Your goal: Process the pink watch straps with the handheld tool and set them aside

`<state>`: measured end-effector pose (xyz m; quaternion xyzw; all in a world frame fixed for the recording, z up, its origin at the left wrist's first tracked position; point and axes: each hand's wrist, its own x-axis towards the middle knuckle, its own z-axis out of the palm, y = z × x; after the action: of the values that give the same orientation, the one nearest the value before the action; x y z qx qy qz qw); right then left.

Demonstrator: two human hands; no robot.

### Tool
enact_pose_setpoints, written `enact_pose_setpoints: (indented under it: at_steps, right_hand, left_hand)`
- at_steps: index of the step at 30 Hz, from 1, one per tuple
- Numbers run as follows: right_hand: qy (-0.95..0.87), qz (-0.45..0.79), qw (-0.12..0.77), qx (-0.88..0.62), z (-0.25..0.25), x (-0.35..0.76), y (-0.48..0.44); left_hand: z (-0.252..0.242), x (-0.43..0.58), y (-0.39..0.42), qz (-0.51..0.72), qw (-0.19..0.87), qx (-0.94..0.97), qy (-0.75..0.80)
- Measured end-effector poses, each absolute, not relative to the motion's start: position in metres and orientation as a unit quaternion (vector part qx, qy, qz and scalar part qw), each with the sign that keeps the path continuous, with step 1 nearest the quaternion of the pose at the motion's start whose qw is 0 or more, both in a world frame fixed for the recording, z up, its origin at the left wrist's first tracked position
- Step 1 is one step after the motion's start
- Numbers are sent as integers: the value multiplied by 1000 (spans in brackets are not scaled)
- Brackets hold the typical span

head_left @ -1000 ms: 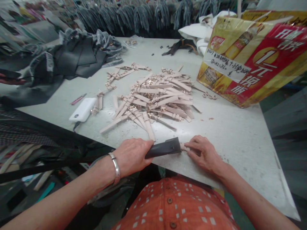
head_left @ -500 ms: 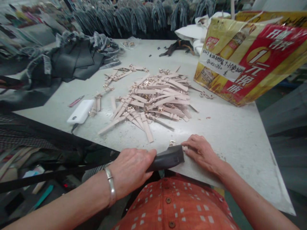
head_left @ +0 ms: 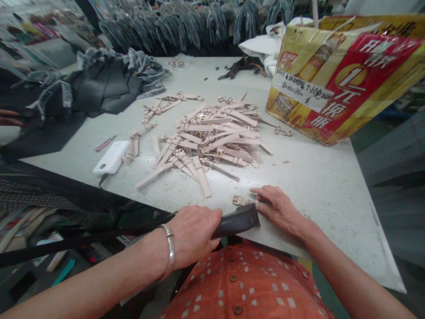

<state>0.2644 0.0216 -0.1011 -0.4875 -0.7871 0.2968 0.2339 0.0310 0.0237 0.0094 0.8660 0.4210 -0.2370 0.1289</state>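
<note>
My left hand (head_left: 195,232) is wrapped round the handle of a black tool (head_left: 237,221) with a wide, flat end; I cannot make out its exact kind. The tool's end reaches close to my right hand (head_left: 280,208), over the table's near edge. A short pale pink buckle strap (head_left: 245,201) with a gold buckle lies just above the black end. Its right end runs into the fingers of my right hand, whose index finger is stretched out above it. Beyond both hands lies a heap of similar pink buckle straps (head_left: 219,133).
A white power bank (head_left: 112,157) with a cable lies left, beside a pink cutter (head_left: 105,143). A yellow and red carton (head_left: 332,84) stands at the right. Black bag pieces (head_left: 106,84) cover the far left, where another person's hand (head_left: 9,118) shows. Small rings (head_left: 283,131) lie near the carton.
My left hand and the black tool have moved slightly right. The strap's buckle now lies flatter, and my right index finger has lifted away from the strap.
</note>
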Motion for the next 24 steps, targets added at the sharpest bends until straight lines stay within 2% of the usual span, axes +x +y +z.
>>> enact_pose_setpoints:
  at_steps: [19, 24]
  right_hand:
    - [-783, 290, 240, -495, -106, 265, 23]
    - [-779, 288, 251, -497, -108, 264, 23]
  left_hand:
    - [-2, 21, 22, -222, 202, 824, 481]
    - [2, 8, 18, -238, 194, 806, 506]
